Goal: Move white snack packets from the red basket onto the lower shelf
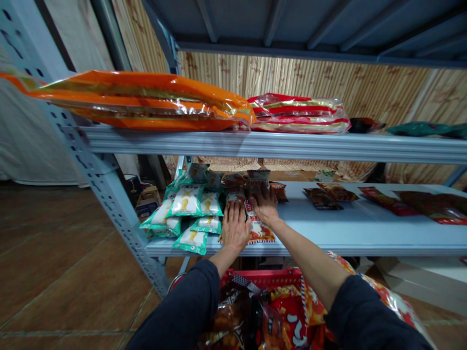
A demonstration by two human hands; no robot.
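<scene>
We are facing a blue rack (277,147) with its lower shelf (328,233), a red basket (262,276) of snack bags (284,318) sitting below. Beside piled teal packets (187,200) on that shelf, we are resting our left hand (235,227) and right hand (262,205) flat, fingers extended, on red-and-white packets (261,232).

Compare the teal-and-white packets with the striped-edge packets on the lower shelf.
The teal-and-white packets show yellowish pictures; the striped-edge packets show red lettering.
The teal-and-white packets are heaped to the left; the striped-edge packets lie right beside them.
The right hand is on the striped-edge packets, off the teal-and-white packets.
Both share the lower shelf.
</scene>
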